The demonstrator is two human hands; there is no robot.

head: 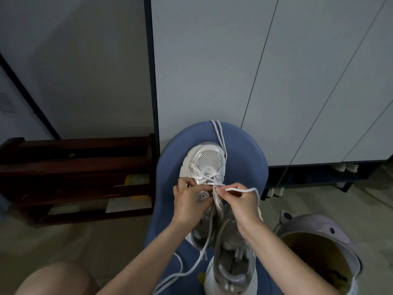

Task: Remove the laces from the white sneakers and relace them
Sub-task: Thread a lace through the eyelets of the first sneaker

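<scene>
Two white sneakers lie on a blue seat (244, 150). The far sneaker (207, 159) points away from me, with a white lace (209, 177) crossed through its lowest eyelets. My left hand (189, 199) grips this sneaker at its tongue and left side. My right hand (238, 201) pinches the lace end at a right-side eyelet, and the lace loops over that hand. The other lace end trails down toward me over the seat. The near sneaker (231, 267) lies beside my right forearm, heel toward me. A second lace (219, 133) hangs over the seat's far edge.
A dark wooden shoe rack (74, 167) stands on the left. White cabinet doors (276, 71) rise behind the seat. A lilac bin (319, 248) with an open top sits at the lower right. My bare knee (53, 279) shows at the lower left.
</scene>
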